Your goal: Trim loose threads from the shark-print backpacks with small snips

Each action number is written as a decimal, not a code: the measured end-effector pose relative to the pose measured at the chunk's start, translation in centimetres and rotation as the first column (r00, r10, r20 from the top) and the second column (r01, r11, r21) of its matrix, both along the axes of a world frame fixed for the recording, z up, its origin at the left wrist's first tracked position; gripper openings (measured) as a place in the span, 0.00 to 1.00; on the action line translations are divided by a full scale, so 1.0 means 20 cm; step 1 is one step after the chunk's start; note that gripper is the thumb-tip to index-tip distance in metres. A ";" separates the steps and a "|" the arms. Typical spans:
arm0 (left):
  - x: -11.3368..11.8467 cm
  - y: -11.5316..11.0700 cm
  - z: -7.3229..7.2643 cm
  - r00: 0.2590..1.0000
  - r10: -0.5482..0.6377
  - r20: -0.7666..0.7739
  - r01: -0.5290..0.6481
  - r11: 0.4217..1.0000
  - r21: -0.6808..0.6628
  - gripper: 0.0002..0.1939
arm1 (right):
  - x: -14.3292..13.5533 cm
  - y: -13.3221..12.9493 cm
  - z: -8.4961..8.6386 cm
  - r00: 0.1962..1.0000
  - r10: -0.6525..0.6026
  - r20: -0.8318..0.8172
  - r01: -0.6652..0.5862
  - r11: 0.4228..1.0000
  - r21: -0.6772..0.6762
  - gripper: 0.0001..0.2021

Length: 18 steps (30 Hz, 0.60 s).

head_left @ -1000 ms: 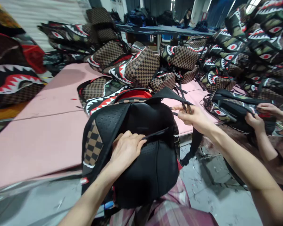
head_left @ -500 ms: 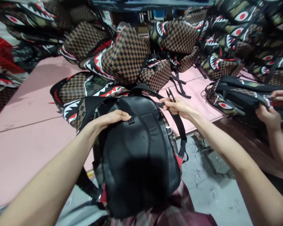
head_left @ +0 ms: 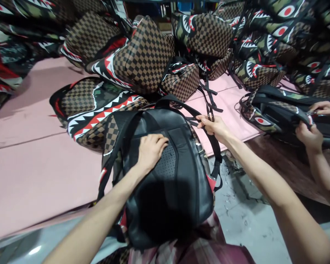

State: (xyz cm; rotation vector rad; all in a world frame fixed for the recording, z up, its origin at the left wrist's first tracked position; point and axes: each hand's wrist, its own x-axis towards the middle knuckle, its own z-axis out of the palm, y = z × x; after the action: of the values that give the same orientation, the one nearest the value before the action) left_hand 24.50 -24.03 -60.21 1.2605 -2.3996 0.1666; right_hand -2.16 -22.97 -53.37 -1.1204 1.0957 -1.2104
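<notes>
A backpack leans upright at the table's front edge, its black padded back facing me and its straps hanging at both sides. My left hand rests on the upper back panel with curled fingers; whatever lies under the fingertips is too small to make out. My right hand is closed around small dark scissors whose blades point away, beside the right shoulder strap. A checkered backpack with shark teeth lies just behind, to the left.
Several checkered and camouflage bags are heaped across the back of the pink table. At the right, another person's hands work on a black-backed bag. Thread scraps lie on the floor.
My left hand has moved right and down across the back panel, and its fingers have curled. My right hand has shifted slightly right with the scissors. The left strap now stands nearer the bag.
</notes>
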 end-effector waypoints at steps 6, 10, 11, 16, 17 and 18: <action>-0.12 0.17 -0.05 0.994 -0.006 -0.109 0.036 0.961 0.273 0.12 | 0.03 0.00 -0.05 0.990 -0.055 -0.128 0.049 0.997 -0.053 0.17; -0.09 0.29 0.13 0.854 -0.216 -0.472 0.519 0.351 0.779 0.29 | 0.09 0.01 -0.10 0.747 -0.230 -0.624 0.073 0.961 -0.268 0.13; -0.06 0.31 0.17 0.801 -0.214 -0.560 0.595 0.180 0.783 0.34 | 0.11 0.01 -0.12 0.639 -0.253 -0.727 0.049 0.956 -0.291 0.13; 0.22 0.40 0.05 0.974 0.011 -0.224 0.116 0.830 0.545 0.24 | 0.19 -0.01 -0.25 0.335 -0.245 -0.910 -0.083 0.954 -0.288 0.25; 0.28 0.45 -0.02 0.994 0.033 -0.106 0.017 0.898 0.440 0.24 | 0.20 -0.01 -0.27 0.334 -0.205 -0.920 -0.116 0.960 -0.256 0.29; 0.33 0.50 -0.08 1.000 0.018 -0.011 -0.013 0.931 0.366 0.24 | 0.19 0.00 -0.29 0.366 -0.143 -0.920 -0.143 0.968 -0.207 0.32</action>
State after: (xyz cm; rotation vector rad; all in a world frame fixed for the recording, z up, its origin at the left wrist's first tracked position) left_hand 31.05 -13.95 -61.89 1.4309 -2.4847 -0.3004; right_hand 1.65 -22.88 -59.08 -2.1640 1.8093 -0.6099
